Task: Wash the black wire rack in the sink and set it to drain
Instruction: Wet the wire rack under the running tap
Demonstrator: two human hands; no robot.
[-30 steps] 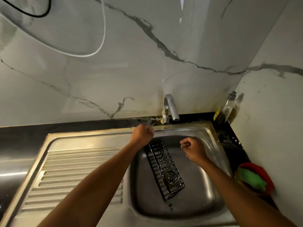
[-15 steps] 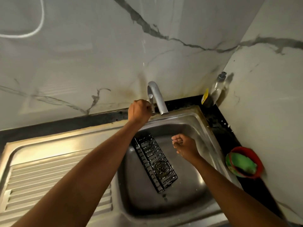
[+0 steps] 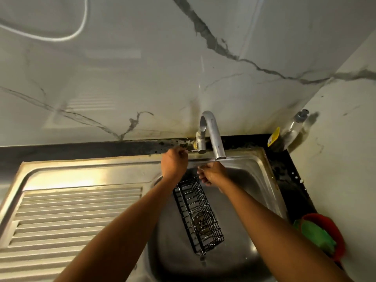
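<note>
Hands at the tap, with the rack lying loose in the basin. Left hand (image 3: 174, 164), at the centre of the frame, has its fingers curled round the thin tap lever (image 3: 188, 151) beside the base of the tap (image 3: 212, 135), presumably to set the water going. Right hand (image 3: 211, 174) sits just under the spout with its fingers loosely bent and cupped, holding nothing. It is probably placed there to meet or test the stream, though whether water runs cannot be told. Black wire rack (image 3: 198, 214) lies in the sink (image 3: 262, 180) at lower centre, touched by neither hand. Its upper end is below the hands and its lower end over the drain, where falling water would pass through it. It is a long, narrow basket of thin black wires in a close grid with shallow sides. Ribbed drainboard (image 3: 71, 216), lower left, offers the likely draining place.
</note>
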